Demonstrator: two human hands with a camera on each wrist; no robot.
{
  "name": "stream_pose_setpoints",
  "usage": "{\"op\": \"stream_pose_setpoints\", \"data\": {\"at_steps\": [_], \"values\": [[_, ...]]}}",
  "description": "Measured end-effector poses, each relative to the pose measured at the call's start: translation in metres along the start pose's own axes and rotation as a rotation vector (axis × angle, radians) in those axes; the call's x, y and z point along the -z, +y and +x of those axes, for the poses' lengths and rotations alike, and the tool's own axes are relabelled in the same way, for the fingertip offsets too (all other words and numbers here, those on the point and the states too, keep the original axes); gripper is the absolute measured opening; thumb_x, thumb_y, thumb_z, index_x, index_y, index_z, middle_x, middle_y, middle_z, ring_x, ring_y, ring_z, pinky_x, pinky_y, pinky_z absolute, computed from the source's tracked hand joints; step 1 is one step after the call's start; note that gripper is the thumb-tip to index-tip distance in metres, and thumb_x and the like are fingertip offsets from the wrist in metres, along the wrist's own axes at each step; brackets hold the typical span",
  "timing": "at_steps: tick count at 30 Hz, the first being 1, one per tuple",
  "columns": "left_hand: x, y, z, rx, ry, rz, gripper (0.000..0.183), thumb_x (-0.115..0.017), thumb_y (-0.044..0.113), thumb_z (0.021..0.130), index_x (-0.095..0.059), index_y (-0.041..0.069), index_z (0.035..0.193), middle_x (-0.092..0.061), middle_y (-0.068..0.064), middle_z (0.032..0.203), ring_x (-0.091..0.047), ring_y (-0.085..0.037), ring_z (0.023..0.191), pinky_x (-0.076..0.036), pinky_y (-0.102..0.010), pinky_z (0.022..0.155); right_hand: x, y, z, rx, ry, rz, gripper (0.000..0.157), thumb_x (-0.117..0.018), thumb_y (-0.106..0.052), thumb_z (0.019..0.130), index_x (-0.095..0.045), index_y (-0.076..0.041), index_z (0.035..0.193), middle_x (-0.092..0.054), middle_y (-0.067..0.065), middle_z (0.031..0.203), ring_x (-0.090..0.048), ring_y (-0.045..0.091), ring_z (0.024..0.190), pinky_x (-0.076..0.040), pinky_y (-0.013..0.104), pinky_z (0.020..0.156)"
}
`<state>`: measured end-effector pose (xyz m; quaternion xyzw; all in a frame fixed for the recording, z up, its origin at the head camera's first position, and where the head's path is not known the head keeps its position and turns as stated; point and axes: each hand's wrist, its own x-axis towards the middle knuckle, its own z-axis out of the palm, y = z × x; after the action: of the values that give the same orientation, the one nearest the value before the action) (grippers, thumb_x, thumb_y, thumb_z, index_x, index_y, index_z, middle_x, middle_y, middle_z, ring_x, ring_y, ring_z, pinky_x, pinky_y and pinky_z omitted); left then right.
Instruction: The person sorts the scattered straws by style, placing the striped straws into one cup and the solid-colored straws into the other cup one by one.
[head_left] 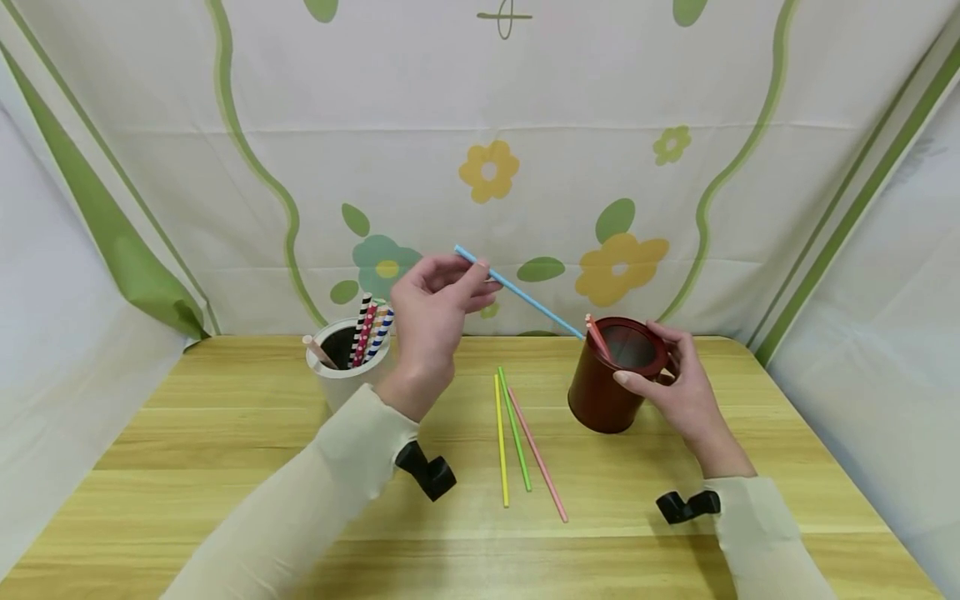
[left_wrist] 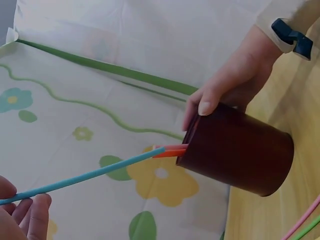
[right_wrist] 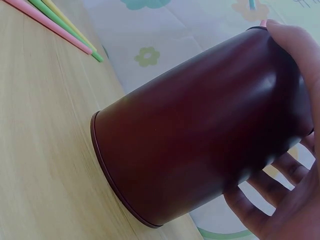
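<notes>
Between thumb and fingers my left hand (head_left: 438,312) pinches a light blue straw (head_left: 536,305) near its upper end. The straw slants down to the right, its lower end close to the rim of a dark red mug (head_left: 606,392). My right hand (head_left: 686,383) grips this mug near the top, thumb at the near rim and fingers round the far side by the handle. Inside the mug, reddish straws (head_left: 597,337) lean on the left rim. In the left wrist view the blue straw's tip (left_wrist: 159,150) overlaps the reddish straws.
A yellow straw (head_left: 501,442), a green straw (head_left: 514,429) and a pink straw (head_left: 538,457) lie mid-table. Behind my left hand stands a white mug (head_left: 341,385) with several patterned straws (head_left: 367,333). A flowered cloth (head_left: 562,208) hangs along the table's back edge.
</notes>
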<state>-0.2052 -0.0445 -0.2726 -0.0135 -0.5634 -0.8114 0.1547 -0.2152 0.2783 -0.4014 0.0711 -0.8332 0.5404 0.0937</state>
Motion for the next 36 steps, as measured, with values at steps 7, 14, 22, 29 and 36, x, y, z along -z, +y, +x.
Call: {"op": "stream_pose_setpoints", "data": {"at_steps": [7, 14, 22, 29, 36], "values": [[-0.015, -0.016, -0.009, -0.006, -0.035, -0.032, 0.009, -0.08, 0.002, 0.095, -0.074, 0.001, 0.101, -0.078, -0.004, 0.09, -0.081, -0.016, 0.079, -0.068, -0.033, 0.077, -0.001, 0.0, 0.0, 0.011, 0.003, 0.005, 0.085, -0.082, -0.019, 0.097, -0.032, -0.022, 0.166, -0.046, 0.011, 0.162, -0.052, 0.008, 0.128, -0.046, 0.01, 0.095], [-0.027, -0.033, -0.015, 0.031, -0.085, 0.012, 0.009, -0.08, 0.0, 0.095, -0.074, -0.001, 0.102, -0.079, -0.009, 0.093, -0.08, -0.015, 0.078, -0.068, -0.039, 0.08, -0.001, 0.002, 0.0, 0.022, 0.006, 0.014, 0.085, -0.082, -0.017, 0.097, -0.033, -0.022, 0.166, -0.046, 0.01, 0.161, -0.052, 0.005, 0.128, -0.047, 0.01, 0.095], [-0.031, -0.041, -0.014, 0.151, -0.18, 0.113, 0.009, -0.08, 0.001, 0.095, -0.075, -0.003, 0.101, -0.08, -0.013, 0.094, -0.082, -0.022, 0.083, -0.068, -0.037, 0.083, -0.002, 0.002, 0.001, 0.017, 0.005, 0.02, 0.086, -0.082, -0.017, 0.096, -0.033, -0.022, 0.166, -0.046, 0.011, 0.162, -0.052, 0.008, 0.127, -0.046, 0.011, 0.094], [-0.035, -0.038, -0.008, 0.286, -0.333, 0.28, 0.008, -0.08, 0.004, 0.095, -0.073, 0.0, 0.096, -0.081, -0.017, 0.098, -0.083, -0.03, 0.089, -0.068, -0.039, 0.084, -0.002, 0.0, 0.0, 0.012, 0.005, 0.022, 0.086, -0.082, -0.017, 0.097, -0.032, -0.023, 0.166, -0.046, 0.011, 0.162, -0.052, 0.008, 0.126, -0.046, 0.011, 0.094], [-0.045, -0.031, 0.002, 0.389, -0.482, 0.446, 0.016, -0.079, -0.001, 0.093, -0.067, 0.002, 0.084, -0.081, -0.021, 0.095, -0.083, -0.037, 0.092, -0.068, -0.038, 0.079, -0.002, 0.001, 0.0, 0.01, 0.005, 0.022, 0.086, -0.082, -0.018, 0.097, -0.031, -0.023, 0.167, -0.045, 0.011, 0.162, -0.051, 0.008, 0.127, -0.046, 0.011, 0.094]]}}
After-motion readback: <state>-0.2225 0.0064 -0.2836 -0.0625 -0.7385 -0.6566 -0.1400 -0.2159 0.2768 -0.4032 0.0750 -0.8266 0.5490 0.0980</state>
